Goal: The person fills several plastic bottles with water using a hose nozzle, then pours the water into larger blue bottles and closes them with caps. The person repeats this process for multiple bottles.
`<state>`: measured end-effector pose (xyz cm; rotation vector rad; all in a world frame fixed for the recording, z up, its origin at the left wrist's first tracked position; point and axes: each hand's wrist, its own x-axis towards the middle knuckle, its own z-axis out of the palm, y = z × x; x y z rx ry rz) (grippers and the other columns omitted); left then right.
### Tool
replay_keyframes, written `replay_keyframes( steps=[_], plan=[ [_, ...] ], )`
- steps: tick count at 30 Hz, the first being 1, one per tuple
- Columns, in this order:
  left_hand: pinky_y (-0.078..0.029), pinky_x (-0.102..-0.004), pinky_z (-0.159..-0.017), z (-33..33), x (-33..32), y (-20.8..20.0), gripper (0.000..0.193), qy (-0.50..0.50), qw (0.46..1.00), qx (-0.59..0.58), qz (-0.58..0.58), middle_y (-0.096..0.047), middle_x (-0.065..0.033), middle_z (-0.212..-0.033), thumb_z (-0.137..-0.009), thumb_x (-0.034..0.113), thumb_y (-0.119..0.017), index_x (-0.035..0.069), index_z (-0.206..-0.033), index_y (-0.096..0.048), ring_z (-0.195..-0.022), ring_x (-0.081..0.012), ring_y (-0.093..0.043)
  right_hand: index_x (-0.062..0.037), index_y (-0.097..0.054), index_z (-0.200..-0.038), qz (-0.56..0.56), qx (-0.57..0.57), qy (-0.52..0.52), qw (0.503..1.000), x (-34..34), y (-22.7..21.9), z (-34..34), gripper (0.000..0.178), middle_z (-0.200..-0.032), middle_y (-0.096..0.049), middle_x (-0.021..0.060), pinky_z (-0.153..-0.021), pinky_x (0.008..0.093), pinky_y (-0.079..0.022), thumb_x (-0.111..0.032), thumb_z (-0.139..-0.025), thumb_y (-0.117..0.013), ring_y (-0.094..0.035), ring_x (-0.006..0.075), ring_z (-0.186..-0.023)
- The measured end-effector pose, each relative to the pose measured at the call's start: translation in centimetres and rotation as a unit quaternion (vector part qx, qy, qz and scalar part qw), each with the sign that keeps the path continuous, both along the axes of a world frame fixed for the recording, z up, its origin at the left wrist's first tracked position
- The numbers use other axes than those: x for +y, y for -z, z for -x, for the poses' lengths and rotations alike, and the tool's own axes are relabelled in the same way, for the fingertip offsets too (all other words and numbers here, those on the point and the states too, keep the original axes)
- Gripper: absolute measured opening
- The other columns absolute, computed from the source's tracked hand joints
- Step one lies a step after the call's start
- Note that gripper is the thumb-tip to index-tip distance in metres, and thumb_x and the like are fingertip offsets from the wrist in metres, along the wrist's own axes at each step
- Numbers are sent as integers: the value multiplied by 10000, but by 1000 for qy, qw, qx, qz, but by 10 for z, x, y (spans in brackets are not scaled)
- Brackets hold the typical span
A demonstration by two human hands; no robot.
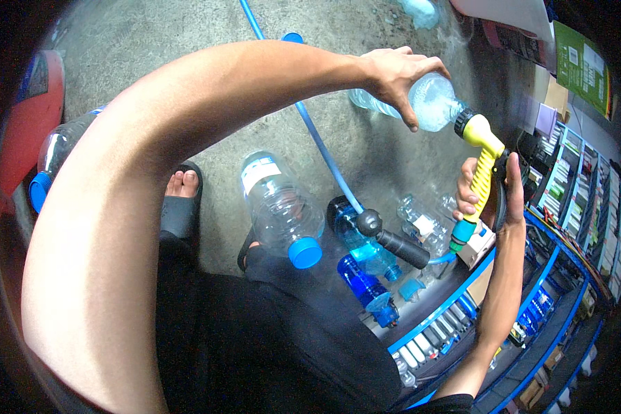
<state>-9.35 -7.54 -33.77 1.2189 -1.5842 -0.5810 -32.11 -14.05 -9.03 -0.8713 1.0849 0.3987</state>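
Observation:
My left arm reaches across the view, and my left hand [401,74] is closed round a clear plastic bottle [431,103] lying tilted sideways. The bottle's mouth points at the black-rimmed head of a yellow hose spray gun [485,169], touching or nearly so. Whitish mist or droplets show inside the bottle. My right hand [509,200] grips the spray gun's ribbed handle from the right. A teal connector at the handle's lower end joins a blue hose [324,153].
A large clear bottle [279,200] with a blue cap is near my feet. Several bottles, including a dark blue one [366,284], lie beside a black rod with a ball end [393,241]. Blue-edged shelves [566,276] stand right; a red object [38,124] is at left.

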Motion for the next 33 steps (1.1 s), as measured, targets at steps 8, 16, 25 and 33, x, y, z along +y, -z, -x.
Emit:
replay_keyframes(
  steps=[8, 16, 25, 33],
  plan=[
    [-452, -497, -1145, -1, 1, -2, 1109, -5, 1000, -3, -10, -654, -135, -1409, -569, 566, -960, 143, -1488, -506, -1295, -394, -597, -57, -552, -1046, -7, 2, -7, 1000, 4, 1, 0, 894, -711, -510, 67, -692, 467, -543, -928, -923, -396, -567, 227, -603],
    [-444, -497, -1158, -3, 2, -6, 1114, 6, 1000, 2, -10, -647, -134, -1419, -569, 555, -961, 147, -1499, -502, -1322, -396, -576, -65, -522, -1044, 1, -28, -3, 1000, 11, -3, 9, 812, -734, -499, 64, -740, 485, -531, -869, -944, -461, -553, 220, -638],
    [-423, -498, -1191, -2, 2, -8, 1101, 20, 1000, -11, 8, -600, -152, -1470, -628, 527, -959, 123, -1524, -462, -1365, -410, -546, -51, -621, -1157, 141, -123, 188, 964, -13, 56, 94, 357, -857, -596, 96, -943, 516, -500, -363, -984, -625, -603, 276, -849],
    [-351, -490, -1254, -18, 21, -31, 1166, 3, 998, -46, -40, -445, -241, -1590, -733, 540, -911, 109, -1630, -302, -1485, -416, -433, -3, -573, -1362, 169, -79, 323, 928, -76, 199, 170, 427, -1176, -694, 216, -1077, 537, -519, -273, -1031, -590, -655, 404, -1200]
  ],
)
